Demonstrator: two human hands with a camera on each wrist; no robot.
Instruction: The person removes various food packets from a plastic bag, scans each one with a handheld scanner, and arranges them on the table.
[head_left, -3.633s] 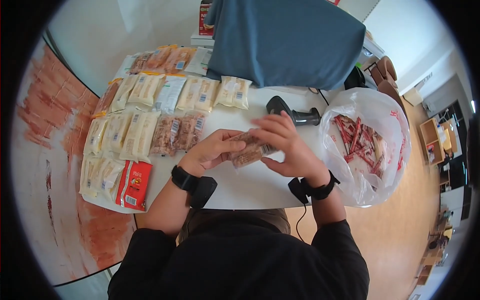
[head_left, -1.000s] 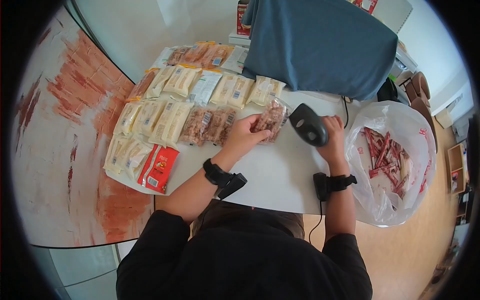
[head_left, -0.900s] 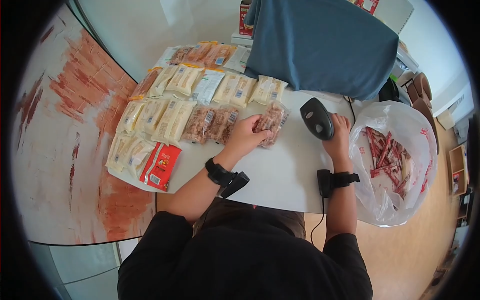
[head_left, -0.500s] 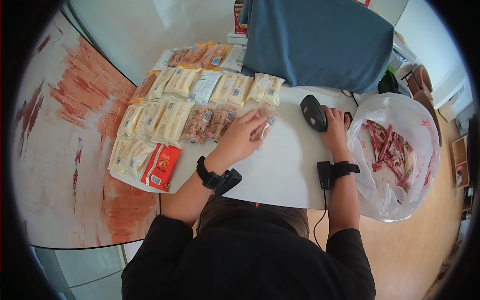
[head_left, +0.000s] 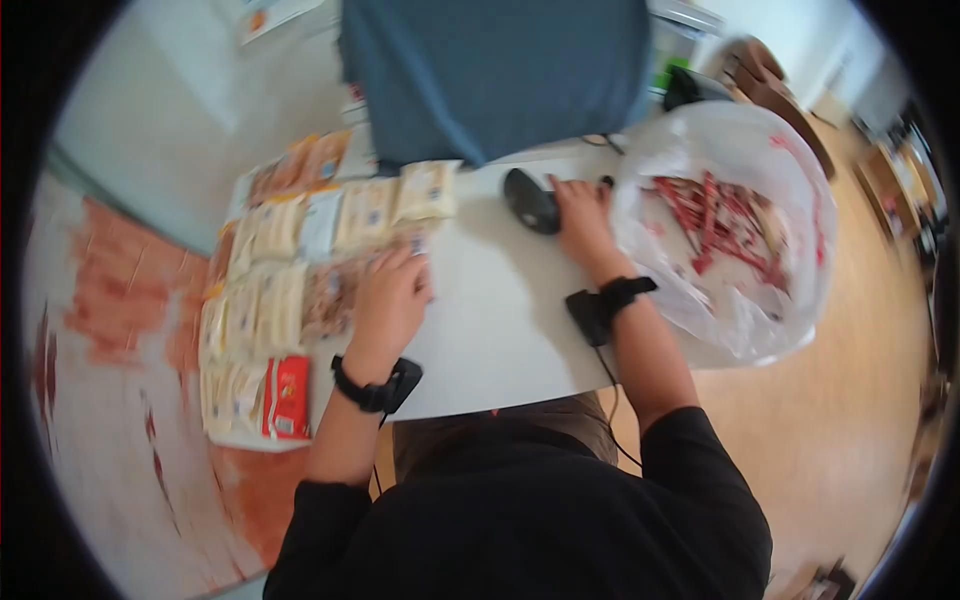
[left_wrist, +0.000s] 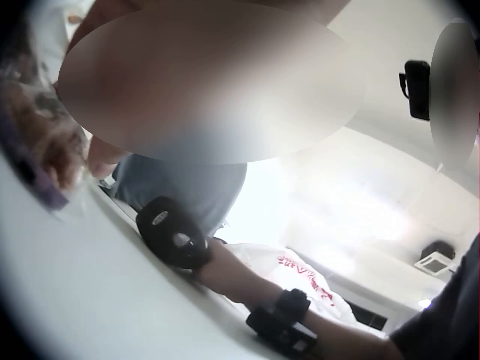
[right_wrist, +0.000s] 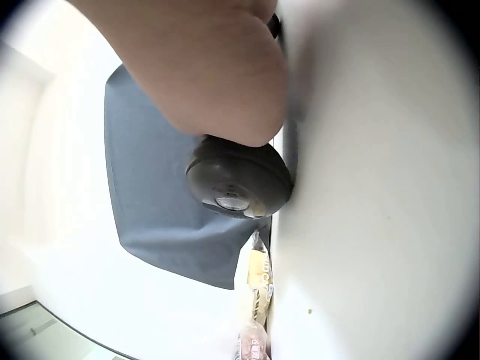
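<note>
My left hand (head_left: 390,300) lies over a clear packet of brown, crumbly-looking snack (head_left: 412,240), its fingers curled at the packet and hiding much of it. In the left wrist view, the clear wrapper (left_wrist: 56,150) shows beside the fingertips, low over the white tabletop. Just left of it in the head view are more brown packets (head_left: 330,295). On the right, my right hand (head_left: 585,225) grips the handle of a black barcode scanner (head_left: 530,203), whose head rests on the table. The right wrist view shows the scanner head (right_wrist: 238,180) at the tabletop, below the hand.
Rows of cream snack packets (head_left: 280,305) and a red packet (head_left: 287,398) cover the table's left side. A white plastic bag (head_left: 640,205) of red-wrapped sticks stands at the right. A blue-grey cloth (head_left: 500,80) covers something at the back.
The scanner has been picked up, then lowered to the table in my right hand. My left hand has brought the brown packet down and left, beside the other brown packets. The head view has shifted.
</note>
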